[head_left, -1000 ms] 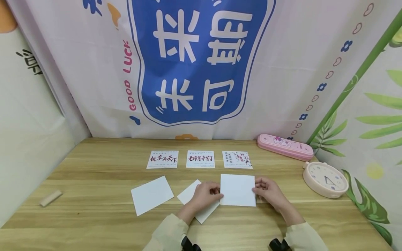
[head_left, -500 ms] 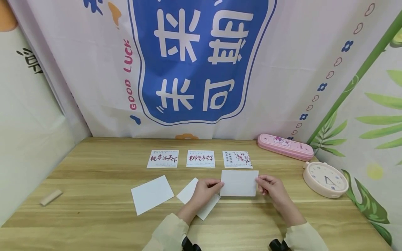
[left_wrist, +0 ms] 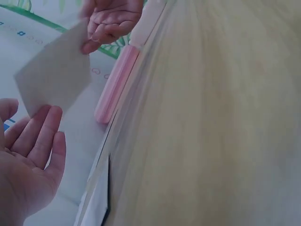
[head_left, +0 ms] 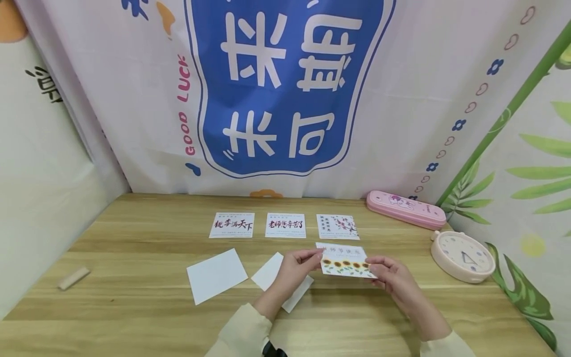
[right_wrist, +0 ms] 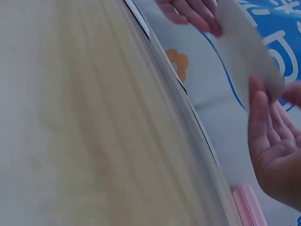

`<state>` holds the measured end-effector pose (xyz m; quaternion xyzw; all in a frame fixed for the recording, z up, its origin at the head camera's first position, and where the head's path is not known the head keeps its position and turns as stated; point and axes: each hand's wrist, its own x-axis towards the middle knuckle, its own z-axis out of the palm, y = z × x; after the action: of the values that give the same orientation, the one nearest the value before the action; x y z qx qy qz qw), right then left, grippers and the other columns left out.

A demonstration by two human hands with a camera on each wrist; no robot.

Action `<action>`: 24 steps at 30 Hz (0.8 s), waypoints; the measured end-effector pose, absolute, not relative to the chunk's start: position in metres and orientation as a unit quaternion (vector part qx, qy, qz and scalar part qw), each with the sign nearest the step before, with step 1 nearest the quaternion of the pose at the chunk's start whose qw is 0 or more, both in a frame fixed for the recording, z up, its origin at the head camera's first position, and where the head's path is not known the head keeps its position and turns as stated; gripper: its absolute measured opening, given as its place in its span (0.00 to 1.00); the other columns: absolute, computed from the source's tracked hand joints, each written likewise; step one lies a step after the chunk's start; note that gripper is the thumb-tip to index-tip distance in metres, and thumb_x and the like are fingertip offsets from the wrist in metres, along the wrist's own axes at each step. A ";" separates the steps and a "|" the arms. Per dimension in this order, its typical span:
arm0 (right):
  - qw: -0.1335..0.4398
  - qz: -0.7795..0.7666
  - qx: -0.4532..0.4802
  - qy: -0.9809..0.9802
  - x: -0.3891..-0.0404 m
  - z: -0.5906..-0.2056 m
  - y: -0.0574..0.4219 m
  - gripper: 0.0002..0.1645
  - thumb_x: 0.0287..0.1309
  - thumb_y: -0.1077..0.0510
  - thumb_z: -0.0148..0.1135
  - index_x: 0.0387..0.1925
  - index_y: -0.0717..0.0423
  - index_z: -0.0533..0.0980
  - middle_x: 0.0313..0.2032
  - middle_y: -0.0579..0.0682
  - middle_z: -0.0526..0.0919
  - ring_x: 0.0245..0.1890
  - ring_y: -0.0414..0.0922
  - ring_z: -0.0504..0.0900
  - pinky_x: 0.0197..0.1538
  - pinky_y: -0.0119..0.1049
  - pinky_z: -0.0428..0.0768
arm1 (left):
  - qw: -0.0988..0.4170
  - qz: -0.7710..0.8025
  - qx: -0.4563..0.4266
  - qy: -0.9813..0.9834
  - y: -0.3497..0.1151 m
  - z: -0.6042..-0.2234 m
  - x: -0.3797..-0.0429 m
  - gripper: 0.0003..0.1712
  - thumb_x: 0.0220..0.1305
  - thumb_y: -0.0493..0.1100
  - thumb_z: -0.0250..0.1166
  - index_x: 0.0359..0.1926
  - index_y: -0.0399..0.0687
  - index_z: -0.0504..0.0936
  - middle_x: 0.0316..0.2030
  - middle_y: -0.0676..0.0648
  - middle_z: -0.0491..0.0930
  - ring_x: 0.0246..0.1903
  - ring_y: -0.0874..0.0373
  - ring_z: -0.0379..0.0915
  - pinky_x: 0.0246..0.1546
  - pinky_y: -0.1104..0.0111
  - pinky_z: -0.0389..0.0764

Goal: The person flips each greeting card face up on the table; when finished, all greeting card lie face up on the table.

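Between both hands a card [head_left: 343,265] is held raised over the table, its face printed with a row of sunflowers and a line of writing. My left hand [head_left: 294,270] holds the card's left edge. At the right edge my right hand [head_left: 392,275] pinches it between thumb and fingers. Both wrist views show the card's plain back [left_wrist: 56,70] clear of the tabletop. Beneath my left hand lies a white card [head_left: 267,270], partly hidden by it. Another blank white card [head_left: 217,275] lies tilted to its left.
Three printed cards, a left one [head_left: 232,225], a middle one [head_left: 286,226] and a right one with blossoms [head_left: 337,227], lie in a row behind. A pink pencil case [head_left: 406,209] and a round clock [head_left: 463,256] stand at right. A small beige block [head_left: 74,278] lies far left.
The held card showed its blank white side earlier; it has been turned over, and its sunflower print now faces up. Both hands keep hold of it. The other cards stay in place.
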<state>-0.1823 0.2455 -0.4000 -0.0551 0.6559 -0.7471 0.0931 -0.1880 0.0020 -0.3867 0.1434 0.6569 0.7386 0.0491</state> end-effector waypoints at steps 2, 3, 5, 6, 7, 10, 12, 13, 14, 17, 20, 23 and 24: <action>0.072 -0.729 -0.027 0.680 -0.179 -0.400 0.243 0.21 0.51 0.67 0.54 0.49 0.65 0.66 0.28 0.49 0.79 0.23 0.41 0.77 0.28 0.29 0.75 | 0.048 0.735 0.145 0.661 0.003 -0.391 -0.189 0.17 0.55 0.33 0.57 0.46 0.27 0.72 0.35 0.36 0.77 0.31 0.58 0.75 0.37 0.64 0.74; 0.062 -0.720 -0.015 0.691 -0.178 -0.400 0.242 0.26 0.50 0.68 0.55 0.53 0.65 0.63 0.27 0.50 0.79 0.21 0.41 0.76 0.27 0.29 0.74 | 0.044 0.730 0.146 0.666 0.004 -0.395 -0.191 0.19 0.54 0.32 0.58 0.48 0.29 0.72 0.34 0.36 0.77 0.31 0.58 0.75 0.36 0.66 0.74; 0.042 -0.700 0.003 0.713 -0.176 -0.401 0.239 0.33 0.49 0.68 0.55 0.58 0.65 0.57 0.26 0.51 0.79 0.18 0.40 0.75 0.25 0.28 0.74 | 0.032 0.723 0.143 0.675 0.006 -0.404 -0.195 0.21 0.52 0.31 0.60 0.50 0.32 0.71 0.31 0.38 0.78 0.30 0.58 0.75 0.33 0.71 0.74; 0.033 -0.694 0.009 0.719 -0.176 -0.401 0.238 0.33 0.50 0.68 0.55 0.58 0.64 0.57 0.26 0.51 0.80 0.18 0.40 0.75 0.24 0.28 0.74 | 0.018 0.718 0.141 0.681 0.008 -0.408 -0.196 0.22 0.51 0.31 0.60 0.50 0.33 0.71 0.30 0.39 0.79 0.29 0.58 0.75 0.31 0.73 0.74; 0.026 -0.689 0.013 0.724 -0.175 -0.402 0.237 0.33 0.50 0.68 0.55 0.59 0.64 0.57 0.26 0.52 0.80 0.17 0.40 0.76 0.24 0.28 0.74 | 0.003 0.713 0.135 0.688 0.011 -0.412 -0.198 0.22 0.50 0.31 0.61 0.50 0.34 0.72 0.28 0.40 0.79 0.28 0.57 0.75 0.28 0.75 0.73; 0.002 -0.678 0.022 0.735 -0.174 -0.404 0.235 0.30 0.50 0.69 0.54 0.57 0.65 0.59 0.27 0.54 0.80 0.17 0.42 0.76 0.23 0.29 0.75 | -0.050 0.697 0.104 0.708 0.019 -0.420 -0.199 0.20 0.48 0.33 0.63 0.46 0.36 0.75 0.25 0.44 0.80 0.25 0.59 0.75 0.26 0.76 0.73; -0.011 -0.673 0.027 0.739 -0.174 -0.406 0.233 0.29 0.50 0.69 0.54 0.56 0.65 0.61 0.26 0.54 0.80 0.17 0.42 0.77 0.23 0.29 0.75 | -0.087 0.679 0.087 0.724 0.023 -0.422 -0.199 0.17 0.48 0.34 0.64 0.42 0.35 0.78 0.24 0.46 0.80 0.25 0.61 0.76 0.25 0.76 0.73; -0.016 -0.672 0.028 0.740 -0.174 -0.407 0.233 0.28 0.50 0.70 0.54 0.56 0.65 0.61 0.25 0.54 0.80 0.16 0.42 0.77 0.23 0.29 0.75 | -0.098 0.671 0.079 0.731 0.024 -0.423 -0.198 0.15 0.48 0.35 0.64 0.40 0.36 0.79 0.24 0.46 0.80 0.25 0.62 0.76 0.26 0.76 0.73; -0.023 -0.670 0.027 0.742 -0.174 -0.407 0.232 0.28 0.50 0.70 0.54 0.56 0.65 0.62 0.25 0.54 0.80 0.16 0.42 0.77 0.22 0.30 0.75 | -0.109 0.665 0.075 0.735 0.025 -0.424 -0.198 0.14 0.48 0.35 0.64 0.39 0.36 0.79 0.24 0.47 0.80 0.25 0.62 0.76 0.27 0.76 0.74; -0.040 -0.667 0.020 0.744 -0.174 -0.410 0.231 0.28 0.50 0.70 0.54 0.55 0.65 0.62 0.24 0.56 0.80 0.16 0.43 0.77 0.22 0.30 0.75 | -0.114 0.658 0.079 0.740 0.027 -0.425 -0.197 0.14 0.48 0.34 0.64 0.39 0.34 0.79 0.25 0.46 0.80 0.25 0.61 0.76 0.27 0.75 0.74; -0.048 -0.664 0.010 0.746 -0.173 -0.412 0.231 0.28 0.50 0.70 0.55 0.55 0.66 0.62 0.24 0.57 0.79 0.16 0.44 0.76 0.22 0.31 0.75 | -0.098 0.656 0.100 0.741 0.027 -0.425 -0.196 0.16 0.47 0.32 0.63 0.41 0.33 0.78 0.24 0.46 0.80 0.24 0.60 0.74 0.26 0.74 0.74; -0.042 -0.655 0.009 0.754 -0.174 -0.413 0.232 0.28 0.48 0.71 0.56 0.55 0.66 0.63 0.23 0.59 0.78 0.15 0.44 0.76 0.21 0.31 0.75 | -0.077 0.648 0.123 0.748 0.026 -0.426 -0.196 0.19 0.46 0.31 0.63 0.44 0.32 0.76 0.24 0.46 0.79 0.23 0.61 0.72 0.26 0.74 0.73; -0.036 -0.646 0.008 0.762 -0.175 -0.413 0.233 0.29 0.48 0.71 0.56 0.54 0.67 0.63 0.22 0.58 0.77 0.15 0.44 0.75 0.21 0.32 0.75 | -0.070 0.643 0.130 0.752 0.025 -0.427 -0.196 0.21 0.46 0.31 0.63 0.45 0.31 0.75 0.24 0.47 0.79 0.23 0.61 0.71 0.26 0.74 0.73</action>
<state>-0.1747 0.2326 -0.4130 0.0078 0.7622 -0.6463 -0.0364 -0.1961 0.0253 -0.4267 0.1297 0.7517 0.6429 -0.0697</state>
